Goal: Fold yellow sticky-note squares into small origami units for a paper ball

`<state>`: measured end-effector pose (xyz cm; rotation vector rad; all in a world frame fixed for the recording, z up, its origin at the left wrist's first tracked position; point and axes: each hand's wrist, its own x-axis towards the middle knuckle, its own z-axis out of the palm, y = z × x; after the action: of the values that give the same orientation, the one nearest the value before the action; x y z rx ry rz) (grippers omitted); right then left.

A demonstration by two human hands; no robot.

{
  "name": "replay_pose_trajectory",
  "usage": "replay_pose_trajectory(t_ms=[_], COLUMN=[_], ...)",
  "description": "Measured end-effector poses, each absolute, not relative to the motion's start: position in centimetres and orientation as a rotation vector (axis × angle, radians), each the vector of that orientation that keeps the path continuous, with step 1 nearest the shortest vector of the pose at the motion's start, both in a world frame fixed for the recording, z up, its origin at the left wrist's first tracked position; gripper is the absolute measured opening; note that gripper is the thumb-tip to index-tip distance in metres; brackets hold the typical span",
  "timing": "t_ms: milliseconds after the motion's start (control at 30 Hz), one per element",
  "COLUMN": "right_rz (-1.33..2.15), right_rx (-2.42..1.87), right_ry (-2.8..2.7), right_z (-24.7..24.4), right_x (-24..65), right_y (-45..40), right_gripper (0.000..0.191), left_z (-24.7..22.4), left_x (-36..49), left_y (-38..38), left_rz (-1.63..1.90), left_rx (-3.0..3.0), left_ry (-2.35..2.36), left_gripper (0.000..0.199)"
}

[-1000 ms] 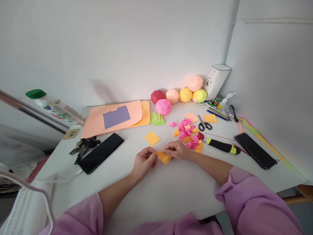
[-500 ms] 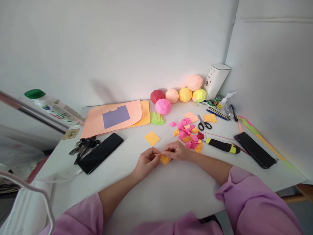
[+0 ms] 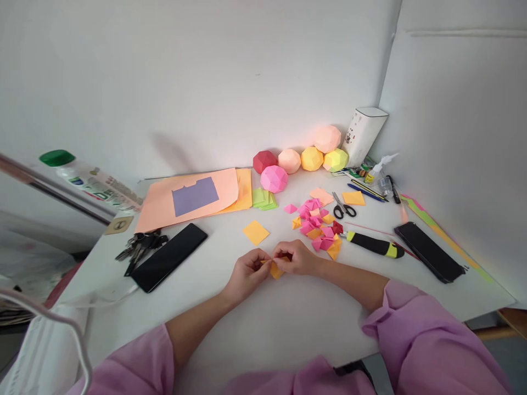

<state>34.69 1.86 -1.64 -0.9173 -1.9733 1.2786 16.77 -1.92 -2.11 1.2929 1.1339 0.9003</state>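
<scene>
Left hand (image 3: 248, 271) and right hand (image 3: 298, 258) are pinching one orange paper (image 3: 276, 271) between them, fingertips nearly meeting. Loose square (image 3: 256, 232) is lying just beyond. Folded pieces (image 3: 316, 221) are lying past the right hand. Table (image 3: 284, 321) is stretching between forearms to its near edge, leaving room.

Craft desk (image 3: 288, 323), probably: paper balls (image 3: 274, 179)
</scene>
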Motion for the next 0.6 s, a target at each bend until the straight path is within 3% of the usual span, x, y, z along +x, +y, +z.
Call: replay_pose_trajectory(t_ms=[600], right_rz=[1.594], right_rx=[-0.938], right_ry=[-1.596], right_z=[-1.89], right_x=[35.36], right_y=[2.69], right_gripper=[0.004], left_z=[-2.16], left_x=[16.33], left_y=[-1.65], left_rz=[0.970], left_rx=[1.068], left_ry=[1.147], left_gripper=[0.023])
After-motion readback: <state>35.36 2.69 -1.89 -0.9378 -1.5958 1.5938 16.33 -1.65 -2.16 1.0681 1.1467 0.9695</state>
